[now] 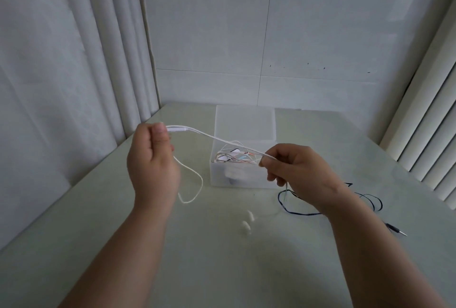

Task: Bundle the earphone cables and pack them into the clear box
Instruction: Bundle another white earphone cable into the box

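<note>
Straightening 1 white earphone cable ahead of coiling: judged the step in hand.

Item 1, white earphone cable (222,138): stretched in the air between 2 hands, above the front of the clear box, with a small inline piece just beside the left thumb. A slack loop (195,189) hangs below the left hand towards the worktop (222,258). 2 white earbuds (248,221) lie nearer the person; the leads to them are too faint to trace.

Item 2, left hand (153,162): fingers curled, thumb pressed down, pinching the cable's left end.

Item 3, right hand (303,172): thumb and forefinger pinching the same cable over the box's near right corner.

Item 4, clear box (261,180): mid-worktop, open on top, thin tangled cables (234,156) already inside.

Item 5, dark earphone cable (367,199): loose on the worktop at right, partly hidden by the right wrist, jack plug (394,229) at its far end; not yet bundled.

Handling note: best to use the left pinch as the anchor while the right hand lays even loops onto the left fingers under light tension, so the thin cord does not kink. The slack loop and earbuds should be gathered before they snag on the box rim or the dark cable. A last turn wound round the coil should stop it springing apart in the box.
</note>
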